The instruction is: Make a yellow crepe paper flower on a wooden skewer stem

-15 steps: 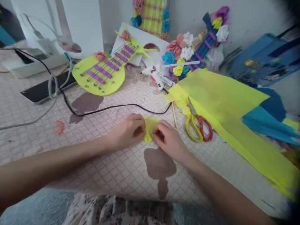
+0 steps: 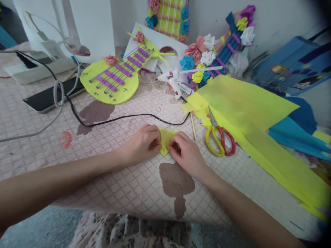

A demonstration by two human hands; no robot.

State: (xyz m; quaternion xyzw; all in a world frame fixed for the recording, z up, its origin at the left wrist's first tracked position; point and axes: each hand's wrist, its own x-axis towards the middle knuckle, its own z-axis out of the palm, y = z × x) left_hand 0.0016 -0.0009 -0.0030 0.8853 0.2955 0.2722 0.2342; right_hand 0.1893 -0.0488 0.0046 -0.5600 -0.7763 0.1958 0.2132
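Observation:
Between my hands is a small piece of yellow crepe paper [image 2: 166, 136], gathered toward its near edge. My left hand [image 2: 146, 143] pinches its left side, and my right hand [image 2: 185, 151] pinches the right side with fingers curled in. Both hands rest low over the tablecloth. To the right of my right hand lie scissors [image 2: 216, 132] with one yellow and one red handle, blades pointing away. A thin wooden stick [image 2: 193, 126] lies between that hand and the scissors. Large yellow sheets [image 2: 243, 100] spread over the right side.
A white glue gun [image 2: 172, 82] stands at the back, its black cord [image 2: 129, 119] crossing the table. A yellow guitar-shaped craft [image 2: 111, 82], paper flowers [image 2: 196, 51], a phone [image 2: 51, 96], a power strip [image 2: 38, 65] and a blue bag [image 2: 292, 65] sit around the far side.
Both hands keep their pinch on the yellow paper and have barely moved. The view has shifted very slightly.

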